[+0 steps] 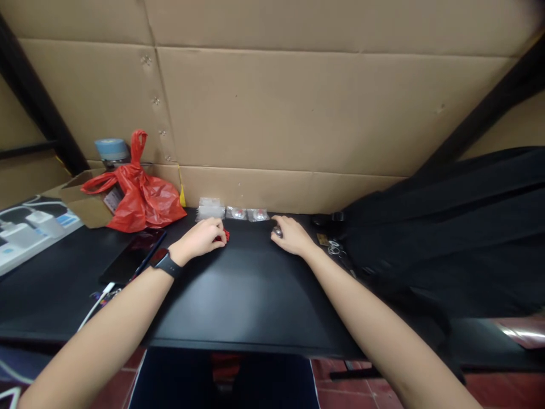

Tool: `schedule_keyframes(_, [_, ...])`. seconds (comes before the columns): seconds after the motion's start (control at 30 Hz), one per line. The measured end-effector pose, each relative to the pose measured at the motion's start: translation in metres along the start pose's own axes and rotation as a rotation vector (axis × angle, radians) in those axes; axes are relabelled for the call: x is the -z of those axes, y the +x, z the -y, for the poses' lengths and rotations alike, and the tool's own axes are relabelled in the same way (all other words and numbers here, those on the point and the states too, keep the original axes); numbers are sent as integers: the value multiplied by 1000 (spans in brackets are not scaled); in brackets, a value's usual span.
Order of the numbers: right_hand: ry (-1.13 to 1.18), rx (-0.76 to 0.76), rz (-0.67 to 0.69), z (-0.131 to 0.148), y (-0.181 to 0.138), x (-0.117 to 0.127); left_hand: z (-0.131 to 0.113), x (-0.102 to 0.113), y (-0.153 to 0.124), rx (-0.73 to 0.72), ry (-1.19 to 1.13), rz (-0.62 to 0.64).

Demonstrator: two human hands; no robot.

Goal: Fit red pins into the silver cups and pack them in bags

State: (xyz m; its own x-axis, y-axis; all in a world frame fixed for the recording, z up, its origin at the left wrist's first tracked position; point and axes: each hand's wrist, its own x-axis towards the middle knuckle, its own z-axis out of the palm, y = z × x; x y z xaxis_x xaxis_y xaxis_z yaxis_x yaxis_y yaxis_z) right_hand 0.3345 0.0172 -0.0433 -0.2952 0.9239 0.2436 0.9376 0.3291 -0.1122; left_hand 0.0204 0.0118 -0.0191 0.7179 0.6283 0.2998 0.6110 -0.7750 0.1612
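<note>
My left hand (202, 237), with a dark watch on its wrist, rests on the black table with fingers curled over a small red bumpy thing (227, 234), mostly hidden by the fingers. Across from it, my right hand (293, 235) has its thumb and fingers bent around a small shiny, dark silvery round thing (278, 231) whose kind I cannot make out. Beyond the hands, along the cardboard wall, lie clear plastic packets (210, 209) and two small packets (237, 213) with shiny round pieces inside.
To the left stand a red plastic bag (147, 199), a cardboard box (87, 201), a blue-capped container (112, 149) and a white power strip (38, 238). A phone (134, 255) with a white cable lies nearby. Black cloth (426, 233) and keys (335, 248) occupy the right.
</note>
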Motion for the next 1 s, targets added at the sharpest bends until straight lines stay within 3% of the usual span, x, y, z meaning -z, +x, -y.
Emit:
schedule_keyframes(0.13, [-105,-98,-48,10,1,-3,-7,0,1,-20,19,-59])
schedule_keyframes(0.33, [-248,-335,-48,26,-1,3,-21,9,3,71,-31,-220])
schedule_keyframes(0.53, [-283,-349,-36,31,-3,6,-25,6,4,51,-149,-310])
schedule_keyframes(0.77, [-266,-361,-51,25,1,5,-15,-11,6,51,-136,-263])
schedule_keyframes(1.0, [-127,-336,-130,18,2,9,-5,-13,7,239,-110,-312])
